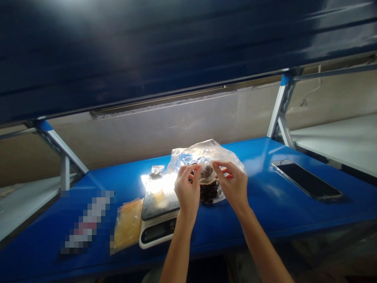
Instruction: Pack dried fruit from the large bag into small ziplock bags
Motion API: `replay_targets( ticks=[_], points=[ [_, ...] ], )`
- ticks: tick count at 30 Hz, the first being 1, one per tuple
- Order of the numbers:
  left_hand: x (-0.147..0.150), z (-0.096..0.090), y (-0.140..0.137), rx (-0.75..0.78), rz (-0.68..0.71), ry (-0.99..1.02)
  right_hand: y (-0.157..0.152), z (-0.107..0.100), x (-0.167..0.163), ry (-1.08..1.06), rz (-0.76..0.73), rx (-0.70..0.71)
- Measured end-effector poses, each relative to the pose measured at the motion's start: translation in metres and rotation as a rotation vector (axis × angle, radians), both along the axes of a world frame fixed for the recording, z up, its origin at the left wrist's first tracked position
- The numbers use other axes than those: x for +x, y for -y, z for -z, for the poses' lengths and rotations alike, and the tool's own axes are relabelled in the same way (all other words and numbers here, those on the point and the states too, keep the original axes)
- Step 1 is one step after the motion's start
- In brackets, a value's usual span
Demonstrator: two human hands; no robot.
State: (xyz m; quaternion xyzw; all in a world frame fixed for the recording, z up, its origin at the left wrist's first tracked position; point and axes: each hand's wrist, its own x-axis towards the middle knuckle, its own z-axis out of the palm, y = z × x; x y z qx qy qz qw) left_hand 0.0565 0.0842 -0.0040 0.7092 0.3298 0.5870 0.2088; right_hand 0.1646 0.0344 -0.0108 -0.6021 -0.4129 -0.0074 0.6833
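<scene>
A small, pale translucent pouch (pixel 207 171) with dark contents hangs between the two hands, above the blue smooth-topped table (pixel 265 232). The left hand (pixel 187 186) has its thumb and index finger pinched on the pouch's left edge; the right hand (pixel 235 182) appears to pinch the opposite edge in the same way. Neither hand is nearer: the pouch lies just to the right of the left fingers and just to the left of the right fingers. Its width spans the gap between them; which way its long axis runs cannot be told.

Containers: a large, clear, crumpled plastic bag (pixel 212 149) stands behind the pouch and partly beneath it in view. A heap of dark brown pieces (pixel 209 193) shows below the pouch's pale lower edge, seemingly within the bag. Whether pouch and heap touch cannot be confirmed. A flat, clear plastic packet with yellowish contents (pixel 129 224) lies beside a white digital scale with a dark display (pixel 161 214), at the left hand's side. A small pale yellowish object (pixel 158 193) shows on the scale's plate; glare hides its form.

A black, flat smartphone (pixel 306 179) lies well apart, beyond the right hand. A pixelated oblong item (pixel 88 224) at far left cannot be identified.
</scene>
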Motion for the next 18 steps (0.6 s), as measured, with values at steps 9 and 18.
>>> replay_targets(
  ticks=[9,18],
  points=[
    [-0.0016,0.0055,0.0020,-0.032,0.012,0.026,0.0025,-0.0023,0.0022,-0.100,0.054,-0.054],
    [-0.0020,0.0076,-0.0007,-0.105,0.048,-0.066,0.0047,-0.0045,-0.0027,-0.166,-0.006,0.046]
  ],
)
